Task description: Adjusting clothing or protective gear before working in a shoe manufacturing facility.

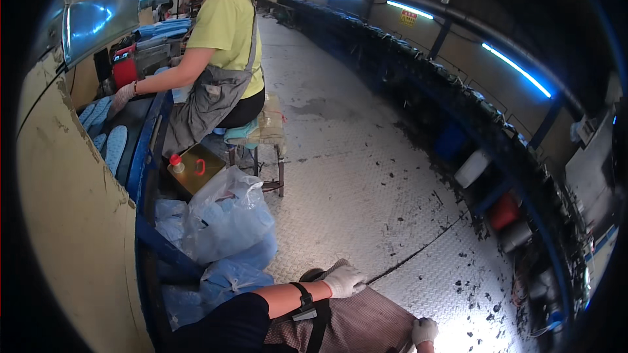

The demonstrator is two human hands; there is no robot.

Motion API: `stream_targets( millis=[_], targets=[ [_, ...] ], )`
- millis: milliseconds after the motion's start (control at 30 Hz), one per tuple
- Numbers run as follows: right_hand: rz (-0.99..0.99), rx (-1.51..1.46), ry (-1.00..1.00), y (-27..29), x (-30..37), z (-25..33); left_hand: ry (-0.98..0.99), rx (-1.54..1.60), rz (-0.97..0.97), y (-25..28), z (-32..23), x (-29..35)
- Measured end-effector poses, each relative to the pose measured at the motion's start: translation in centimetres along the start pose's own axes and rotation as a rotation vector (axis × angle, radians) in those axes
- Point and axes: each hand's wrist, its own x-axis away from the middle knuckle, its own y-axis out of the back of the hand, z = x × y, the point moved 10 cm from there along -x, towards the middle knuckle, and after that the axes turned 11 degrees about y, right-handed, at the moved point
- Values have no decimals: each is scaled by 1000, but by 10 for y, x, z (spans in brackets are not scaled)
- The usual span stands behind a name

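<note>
Insoles (116,147): several, pale blue, lying on the workbench (139,176). Co-worker's gloved hand (122,99): beside the insoles, finger state too small to tell. Metal can (196,168): gold, red cap and handle, near the bench. Plastic bags (229,222): one clear and several blue, heaped on the floor side of the bench, just left of the cloth; best kept from snagging it.

Left hand (344,281): white glove, fingers curled together over the upper edge of the cloth; whether clamped or only resting, cannot tell. Brown checked cloth (373,320): lower middle, spread between the two hands, black strap (320,327) at its left part. Handling, by judgement: even tension from both hands, strap kept flat, no bunching near the left wrist.

Right hand (425,331): white glove, at the cloth's right corner, fingers folded in; firmness of hold, cannot tell. A full-finger hold there likely serves better than a fingertip pinch. Dark scraps (471,307): scattered across the metal floor, farther right; cloth best held clear of them.
</note>
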Motion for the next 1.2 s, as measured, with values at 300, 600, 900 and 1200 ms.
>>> stream_targets(
  millis=[300, 600, 900, 1200],
  targets=[
    [-196, -642, -308, -72, -13, -10, 230, -60, 248, -16, 46, -24],
    [16, -701, -126, -115, -38, -16, 162, -260, 201, -18, 38, 17],
    [255, -484, -183, -128, -47, -33, 289, -266, 344, -29, 30, -3],
    [224, -608, -309, -94, -5, -46, 237, -331, 341, -52, 8, -9]
  ],
)
